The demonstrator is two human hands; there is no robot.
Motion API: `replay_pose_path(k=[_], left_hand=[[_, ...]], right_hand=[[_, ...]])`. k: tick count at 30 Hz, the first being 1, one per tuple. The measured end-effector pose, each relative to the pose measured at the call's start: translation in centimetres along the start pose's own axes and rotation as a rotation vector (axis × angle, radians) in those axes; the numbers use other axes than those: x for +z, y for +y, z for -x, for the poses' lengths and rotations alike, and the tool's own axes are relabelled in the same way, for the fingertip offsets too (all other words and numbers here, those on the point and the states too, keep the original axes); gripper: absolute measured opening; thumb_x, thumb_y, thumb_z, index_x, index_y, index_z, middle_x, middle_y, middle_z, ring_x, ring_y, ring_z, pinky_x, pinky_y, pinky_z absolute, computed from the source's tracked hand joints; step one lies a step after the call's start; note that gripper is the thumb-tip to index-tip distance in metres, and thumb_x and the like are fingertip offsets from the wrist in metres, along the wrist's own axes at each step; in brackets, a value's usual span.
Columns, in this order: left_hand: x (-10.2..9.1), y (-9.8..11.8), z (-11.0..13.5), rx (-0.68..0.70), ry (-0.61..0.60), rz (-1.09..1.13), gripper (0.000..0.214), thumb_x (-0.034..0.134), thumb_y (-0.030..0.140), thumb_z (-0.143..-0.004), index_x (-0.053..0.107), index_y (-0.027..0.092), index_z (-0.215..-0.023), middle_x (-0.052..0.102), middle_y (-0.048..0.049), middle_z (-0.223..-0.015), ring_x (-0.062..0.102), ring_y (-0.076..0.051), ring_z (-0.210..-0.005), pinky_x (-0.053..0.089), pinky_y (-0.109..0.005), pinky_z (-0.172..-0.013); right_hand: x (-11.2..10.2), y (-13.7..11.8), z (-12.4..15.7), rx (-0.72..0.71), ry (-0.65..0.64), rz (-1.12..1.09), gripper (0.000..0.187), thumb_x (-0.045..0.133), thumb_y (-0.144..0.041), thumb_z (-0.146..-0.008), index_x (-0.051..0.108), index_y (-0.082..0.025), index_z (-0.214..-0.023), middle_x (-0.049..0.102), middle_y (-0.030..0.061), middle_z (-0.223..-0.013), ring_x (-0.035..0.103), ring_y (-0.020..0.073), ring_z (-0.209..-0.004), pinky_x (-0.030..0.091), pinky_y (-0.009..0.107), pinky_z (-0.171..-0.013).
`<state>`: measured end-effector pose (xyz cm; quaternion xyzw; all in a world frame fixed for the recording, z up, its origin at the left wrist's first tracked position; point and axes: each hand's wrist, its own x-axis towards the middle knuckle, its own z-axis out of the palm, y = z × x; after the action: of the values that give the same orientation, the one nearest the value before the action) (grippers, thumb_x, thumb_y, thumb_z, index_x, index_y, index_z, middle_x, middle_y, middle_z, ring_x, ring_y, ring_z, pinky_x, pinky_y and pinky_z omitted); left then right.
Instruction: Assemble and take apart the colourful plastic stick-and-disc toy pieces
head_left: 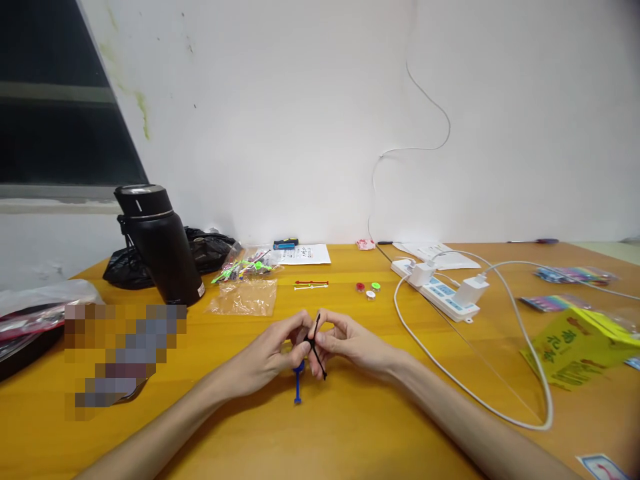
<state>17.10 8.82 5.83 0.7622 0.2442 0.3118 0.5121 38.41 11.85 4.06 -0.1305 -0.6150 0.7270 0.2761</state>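
Observation:
Close together over the middle of the table, my left hand (285,343) and my right hand (343,339) are both closed in a pinch. Between them is a thin black plastic stick piece (321,364), held at a steep slant, its middle partly covered by fingers. Just below my left thumb shows a blue plastic stick (298,387) with a rounder upper end; whether it is held or lies on the table I cannot tell. Beyond my hands lie a red stick (313,283) and a white stick (311,287). Small red (360,287), white (371,295) and green discs (376,286) sit to their right.
A black bottle (163,247) stands left, near a clear plastic bag (245,297) and colourful parts (255,265). Right of my hands are a white power strip (440,293), a looping white cable (543,373) and a yellow package (575,350). Printed paper (313,253) lies by the wall.

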Motion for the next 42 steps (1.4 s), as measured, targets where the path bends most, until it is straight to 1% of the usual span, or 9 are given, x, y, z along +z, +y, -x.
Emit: replay_pose_path(k=[8,12,15,20,25,29,36,39,42], left_hand=[[0.2,-0.5,0.2,-0.036,-0.018,0.024,0.026,0.043,0.046,-0.103,0.045,0.021,-0.097,0.065,-0.0034,-0.087,0.061,-0.018,-0.084,0.045,-0.033,-0.082],[-0.5,-1.4,0.3,0.016,0.048,-0.057,0.038,0.041,0.057,-0.101,0.049,0.021,-0.092,0.054,-0.0012,-0.081,0.049,-0.016,-0.076,0.040,-0.031,-0.072],[-1.1,-2.0,0.3,-0.008,0.153,-0.081,0.035,0.044,0.055,-0.100,0.052,0.021,-0.095,0.046,0.0009,-0.081,0.041,-0.015,-0.071,0.036,-0.029,-0.066],[-1.3,-2.0,0.0,-0.017,0.347,-0.142,0.022,0.049,0.044,-0.101,0.057,0.023,-0.102,0.052,-0.0018,-0.094,0.048,-0.017,-0.087,0.038,-0.031,-0.079],[-1.4,-2.3,-0.3,-0.007,0.512,-0.169,0.023,0.051,0.044,-0.100,0.057,0.022,-0.100,0.049,-0.0001,-0.087,0.046,-0.017,-0.082,0.037,-0.028,-0.076],[-1.7,-2.8,-0.5,-0.007,0.582,-0.136,0.024,0.051,0.046,-0.100,0.056,0.022,-0.100,0.046,0.0016,-0.083,0.044,-0.015,-0.075,0.036,-0.027,-0.071],[-2.0,-3.8,-0.6,-0.009,0.606,-0.121,0.024,0.052,0.046,-0.100,0.056,0.022,-0.100,0.045,0.0025,-0.079,0.042,-0.014,-0.072,0.034,-0.026,-0.068],[-2.0,-3.7,-0.7,-0.002,0.603,-0.114,0.025,0.052,0.046,-0.100,0.056,0.021,-0.100,0.046,0.0026,-0.079,0.043,-0.014,-0.072,0.035,-0.026,-0.068],[-1.9,-3.6,-0.8,0.012,0.613,-0.122,0.025,0.052,0.046,-0.099,0.056,0.021,-0.099,0.047,0.0028,-0.079,0.043,-0.014,-0.071,0.035,-0.025,-0.068]], right_hand=[[0.2,0.7,-0.2,0.003,-0.024,-0.028,0.026,0.065,-0.041,-0.097,0.053,-0.018,-0.100,0.074,0.0049,-0.080,0.068,0.0133,-0.063,0.053,0.028,-0.068],[-0.3,0.3,0.1,-0.003,0.009,-0.027,0.026,0.066,-0.041,-0.096,0.056,-0.017,-0.098,0.071,0.0013,-0.072,0.065,0.0109,-0.061,0.050,0.024,-0.066],[-0.9,-0.3,0.3,-0.014,0.099,-0.029,0.024,0.067,-0.040,-0.096,0.059,-0.018,-0.100,0.070,0.0006,-0.075,0.065,0.0106,-0.065,0.050,0.024,-0.068],[-2.1,-0.5,0.0,-0.060,0.323,0.076,0.033,0.072,-0.039,-0.092,0.062,-0.018,-0.116,0.074,0.0062,-0.096,0.068,0.0133,-0.082,0.051,0.028,-0.080],[-3.5,0.4,-0.3,-0.095,0.543,0.151,0.038,0.077,-0.046,-0.084,0.063,-0.018,-0.104,0.076,0.0073,-0.095,0.067,0.0137,-0.077,0.051,0.030,-0.079],[-4.8,0.9,-0.4,-0.086,0.649,0.265,0.040,0.078,-0.048,-0.082,0.065,-0.016,-0.104,0.075,0.0063,-0.090,0.067,0.0139,-0.075,0.052,0.030,-0.077],[-6.4,1.4,-0.3,-0.071,0.690,0.487,0.041,0.079,-0.049,-0.079,0.067,-0.017,-0.102,0.076,0.0103,-0.100,0.073,0.0245,-0.100,0.054,0.039,-0.094],[-6.3,1.4,-0.3,-0.096,0.670,0.562,0.037,0.075,-0.045,-0.083,0.068,-0.017,-0.106,0.076,0.0102,-0.103,0.073,0.0246,-0.103,0.053,0.040,-0.096],[-6.1,1.1,-0.2,-0.112,0.663,0.644,0.032,0.073,-0.043,-0.086,0.071,-0.017,-0.104,0.077,0.0097,-0.100,0.073,0.0238,-0.098,0.052,0.039,-0.093]])
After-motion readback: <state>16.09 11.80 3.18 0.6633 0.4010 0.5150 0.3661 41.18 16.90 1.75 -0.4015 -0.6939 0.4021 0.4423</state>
